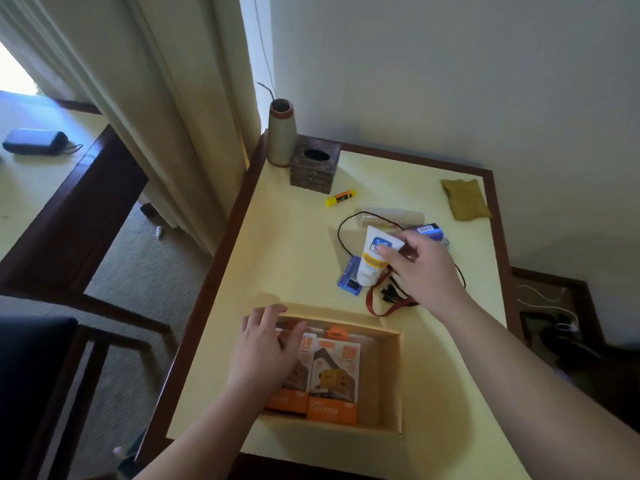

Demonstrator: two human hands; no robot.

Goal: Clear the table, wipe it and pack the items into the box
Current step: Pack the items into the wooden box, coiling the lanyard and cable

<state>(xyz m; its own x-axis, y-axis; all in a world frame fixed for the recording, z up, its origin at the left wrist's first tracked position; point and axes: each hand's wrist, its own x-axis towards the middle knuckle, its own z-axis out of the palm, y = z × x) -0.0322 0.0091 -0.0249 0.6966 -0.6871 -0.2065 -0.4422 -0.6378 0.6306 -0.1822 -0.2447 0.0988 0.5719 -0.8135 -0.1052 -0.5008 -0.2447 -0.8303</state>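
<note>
White plastic lotion tube (pixel 372 258), pinched by the right hand (pixel 420 268), could drag the black cable (pixel 341 233) beneath it (tangled) — while the left hand (pixel 265 348) rests flat, fingers relaxed, in the cardboard box (pixel 393 375).

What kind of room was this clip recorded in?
Probably a hotel or guest room: long curtains by a window, carpet, and a wood-trimmed table with a tissue box against the wall.
</note>
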